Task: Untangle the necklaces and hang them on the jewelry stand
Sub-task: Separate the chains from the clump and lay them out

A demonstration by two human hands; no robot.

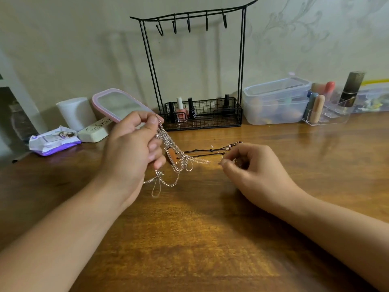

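A tangle of silver chain necklaces (171, 163) with an orange oval pendant (173, 156) hangs from my left hand (134, 148), which pinches the chains near the top, just above the wooden table (189, 239). My right hand (252, 165) pinches a thin strand stretched out sideways from the tangle. A black cord necklace (202, 151) with small beads runs between both hands. Behind them stands the black wire jewelry stand (195, 66), its several hooks bare.
Nail polish bottles (181, 110) sit in the stand's basket. Left of it are a pink-rimmed mirror (117, 104), a white roll (76, 112), a white case and a wipes pack (52, 142). Clear plastic boxes (275, 102) and a cosmetics organiser (328, 108) stand at the right.
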